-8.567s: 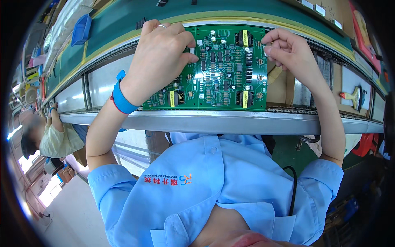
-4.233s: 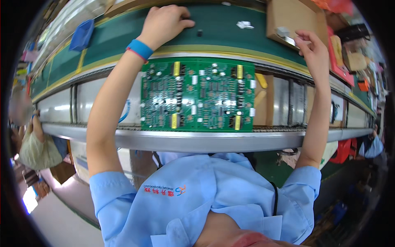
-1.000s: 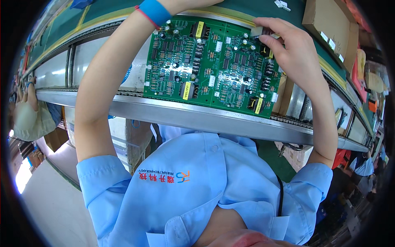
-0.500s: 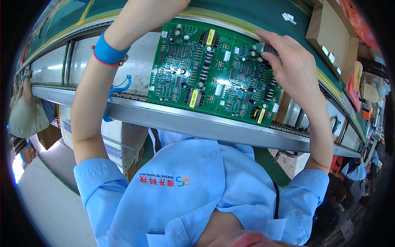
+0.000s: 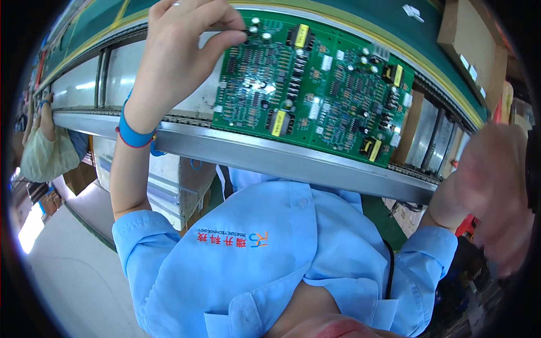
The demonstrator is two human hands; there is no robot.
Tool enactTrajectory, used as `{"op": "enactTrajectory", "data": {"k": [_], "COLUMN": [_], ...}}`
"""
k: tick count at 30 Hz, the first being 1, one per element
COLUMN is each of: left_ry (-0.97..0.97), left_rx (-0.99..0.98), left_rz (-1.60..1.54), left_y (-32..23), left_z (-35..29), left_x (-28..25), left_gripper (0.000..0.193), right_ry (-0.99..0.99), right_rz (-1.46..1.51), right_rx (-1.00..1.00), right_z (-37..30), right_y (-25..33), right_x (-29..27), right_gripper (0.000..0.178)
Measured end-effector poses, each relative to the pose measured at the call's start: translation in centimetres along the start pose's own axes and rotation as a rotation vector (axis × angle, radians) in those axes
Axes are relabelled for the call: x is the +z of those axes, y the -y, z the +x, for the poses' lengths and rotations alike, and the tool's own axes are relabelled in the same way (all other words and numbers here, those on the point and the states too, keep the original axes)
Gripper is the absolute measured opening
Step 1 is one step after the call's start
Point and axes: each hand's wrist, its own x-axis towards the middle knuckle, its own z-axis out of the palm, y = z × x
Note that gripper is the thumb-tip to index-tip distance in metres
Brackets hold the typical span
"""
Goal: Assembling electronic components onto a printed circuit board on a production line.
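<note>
A green circuit board (image 5: 307, 121), crowded with small parts and black-and-yellow transformers (image 5: 301, 36), lies across the metal rails of a conveyor. My left hand (image 5: 186, 53), with a blue wrist strap (image 5: 135, 128), reaches over the board's far left corner. Its thumb and forefinger close together beside small round capacitors (image 5: 253, 30); whatever they pinch is too small or hidden to name. Off the board, at the right edge of the picture, my right hand (image 5: 490, 191) is smeared by motion, and its fingers cannot be made out.
A metal rail (image 5: 293, 160) runs between my body and the board. Beyond the board stretches a green belt (image 5: 360, 17) with small white pieces (image 5: 413, 12) on it. An open cardboard box (image 5: 470, 45) stands at the far right. Another person's arm (image 5: 46, 118) shows at the left.
My left hand has come back over the board's far left corner. My right hand has left the far right corner and swung out to the right. The whole view has shifted slightly.
</note>
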Motion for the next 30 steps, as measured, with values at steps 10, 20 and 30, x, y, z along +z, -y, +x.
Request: {"op": "enactTrajectory", "data": {"k": [10, 20, 30], "left_ry": [-0.041, -0.076, -0.082], "left_rx": [0.054, 0.064, 0.011], "left_rz": [0.292, 0.323, 0.224], "left_y": [-1.4, -1.2, -1.7], "left_z": [0.1, -0.1, -0.6], "left_x": [2.6, 3.0, 1.2], "left_gripper": [0.008, 0.010, 0.008], "right_ry": [-0.244, -0.468, -0.725], "right_rz": [-0.324, -0.617, -0.952], "right_rx": [0.069, 0.079, 0.092], "right_z": [-5.2, -5.8, -12.2], "right_y": [4.4, 4.1, 7.2], "right_x": [0.7, 0.6, -3.3], "right_gripper": [0.031, 0.035, 0.040]}}
